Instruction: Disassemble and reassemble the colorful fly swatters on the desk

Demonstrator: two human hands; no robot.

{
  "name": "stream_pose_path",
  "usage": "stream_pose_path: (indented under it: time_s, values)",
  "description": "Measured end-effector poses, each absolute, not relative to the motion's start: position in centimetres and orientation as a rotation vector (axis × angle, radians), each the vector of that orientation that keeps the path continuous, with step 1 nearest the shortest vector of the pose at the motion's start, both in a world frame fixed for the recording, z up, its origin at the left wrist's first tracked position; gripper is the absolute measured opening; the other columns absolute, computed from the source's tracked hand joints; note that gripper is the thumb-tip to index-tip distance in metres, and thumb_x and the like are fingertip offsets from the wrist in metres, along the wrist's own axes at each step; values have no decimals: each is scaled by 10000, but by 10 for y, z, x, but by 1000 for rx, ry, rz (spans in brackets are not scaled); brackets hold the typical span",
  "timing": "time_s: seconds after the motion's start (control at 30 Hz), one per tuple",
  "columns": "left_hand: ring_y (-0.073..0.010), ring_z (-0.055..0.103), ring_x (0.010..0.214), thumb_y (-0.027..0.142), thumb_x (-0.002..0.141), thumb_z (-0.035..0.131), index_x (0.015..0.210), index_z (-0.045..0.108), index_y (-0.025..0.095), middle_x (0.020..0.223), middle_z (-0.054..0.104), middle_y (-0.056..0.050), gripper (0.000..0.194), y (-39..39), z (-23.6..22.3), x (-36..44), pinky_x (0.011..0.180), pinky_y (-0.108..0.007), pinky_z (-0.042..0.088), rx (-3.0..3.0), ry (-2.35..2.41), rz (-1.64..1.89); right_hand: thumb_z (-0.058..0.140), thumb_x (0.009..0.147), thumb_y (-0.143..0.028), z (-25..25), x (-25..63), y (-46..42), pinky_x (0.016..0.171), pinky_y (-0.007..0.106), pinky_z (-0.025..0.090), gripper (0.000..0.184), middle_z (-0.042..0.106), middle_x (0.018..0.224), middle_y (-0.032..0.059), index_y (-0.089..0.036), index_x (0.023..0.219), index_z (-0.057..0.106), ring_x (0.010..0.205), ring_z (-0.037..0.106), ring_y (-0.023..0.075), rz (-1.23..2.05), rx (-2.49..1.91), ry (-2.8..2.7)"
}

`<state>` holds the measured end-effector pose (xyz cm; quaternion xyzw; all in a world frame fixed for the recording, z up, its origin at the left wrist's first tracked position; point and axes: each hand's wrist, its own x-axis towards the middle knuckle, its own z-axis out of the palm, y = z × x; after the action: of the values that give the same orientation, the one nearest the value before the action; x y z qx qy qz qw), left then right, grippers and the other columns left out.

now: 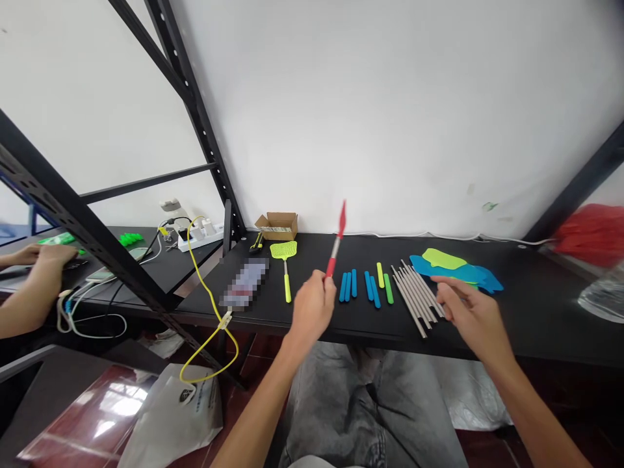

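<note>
A red swatter [336,244] is held up in the air to the left of the metal rods [414,296], its head [342,220] upward and seen almost edge-on. Its handle [331,267] is wrapped low down by the left grip [312,304], which is closed around it. By the right grip [470,312], just to the right of the rods, nothing can be seen held; its fingers are loosely curled and parted. Beside the rods on the worktop [546,292], blue handles [343,286] are laid to the left, and blue sheets [480,277] are piled to the right.

The swatter is judged to be light and hard to break. Stiffness is to be expected along the metal shaft, while the thin head would probably be bent easily. It is best taken by the handle; if smooth, as it appears, it could be turned in a loose hold
</note>
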<state>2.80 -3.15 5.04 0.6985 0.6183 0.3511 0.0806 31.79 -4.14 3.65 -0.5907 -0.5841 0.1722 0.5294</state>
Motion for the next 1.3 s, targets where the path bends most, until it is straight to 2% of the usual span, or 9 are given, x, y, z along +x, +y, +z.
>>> stream_pose_path:
  time_s: [0.1, 0.23, 0.33, 0.43, 0.6, 0.83, 1.07, 1.2, 1.3]
  values:
    - [-159, 513, 624, 348, 1015, 294, 906, 421, 226, 734, 543, 9, 207, -53, 51, 59, 579, -255, 291, 2141, 1449, 963, 602, 859, -576, 37, 290, -45, 401, 242, 291, 472, 517, 708, 1, -191, 1123, 669, 461, 371, 92, 986, -1152, -1233]
    - [-144, 441, 563, 290, 967, 382, 949, 386, 235, 671, 467, 49, 58, -73, 45, 88, 563, -253, 268, 2187, 1184, 811, 650, 824, -600, 32, 271, -48, 397, 216, 239, 452, 379, 595, -54, -179, 988, 659, 431, 286, 60, 1279, -970, -983]
    - [-139, 394, 524, 253, 923, 439, 981, 389, 242, 613, 424, 74, 78, -76, 41, 95, 545, -252, 248, 2115, 1167, 778, 671, 810, -604, 26, 269, -49, 404, 209, 231, 432, 389, 570, -54, -176, 842, 618, 426, 317, 55, 1286, -974, -960]
    - [-141, 426, 561, 346, 962, 423, 968, 439, 242, 613, 455, 64, 105, -74, 40, 96, 569, -252, 261, 2038, 1161, 826, 644, 819, -628, 21, 266, -49, 405, 213, 228, 457, 420, 554, -44, -174, 812, 594, 422, 354, 67, 1316, -1009, -1024]
    - [-118, 430, 560, 525, 986, 334, 744, 435, 206, 599, 472, 29, 413, -74, 31, 106, 557, -245, 289, 1722, 943, 892, 670, 797, -626, 24, 263, -48, 414, 216, 239, 465, 425, 505, -39, -170, 760, 587, 433, 351, 76, 1293, -972, -1046]
    - [-54, 86, 388, 689, 858, 505, 779, 391, 221, 414, 219, 143, 487, -77, 26, 117, 442, -221, 128, 907, 457, 676, 667, 815, -601, 27, 270, -53, 434, 227, 233, 450, 385, 469, -41, -163, 724, 624, 440, 339, 81, 1243, -933, -1036]
    - [-78, 74, 371, 563, 934, 484, 777, 378, 223, 386, 240, 133, 389, -100, 42, 118, 460, -230, 189, 524, 199, 536, 681, 842, -507, 43, 269, -57, 447, 214, 255, 388, 291, 523, -59, -164, 684, 589, 484, 277, 81, 1237, -811, -875]
    - [-77, 109, 358, 634, 923, 425, 751, 377, 230, 394, 241, 125, 442, -124, 43, 105, 448, -228, 215, 660, 199, 430, 689, 850, -393, 65, 327, -50, 440, 204, 296, 311, 271, 609, -54, -189, 684, 522, 521, 280, 100, 1055, -670, -644]
    - [-88, 306, 409, 625, 923, 429, 816, 495, 197, 490, 416, 66, 447, -112, 42, 85, 452, -218, 229, 1130, 554, 539, 653, 865, -314, 74, 374, -50, 426, 218, 308, 253, 263, 617, -45, -198, 682, 522, 519, 268, 111, 917, -677, -627]
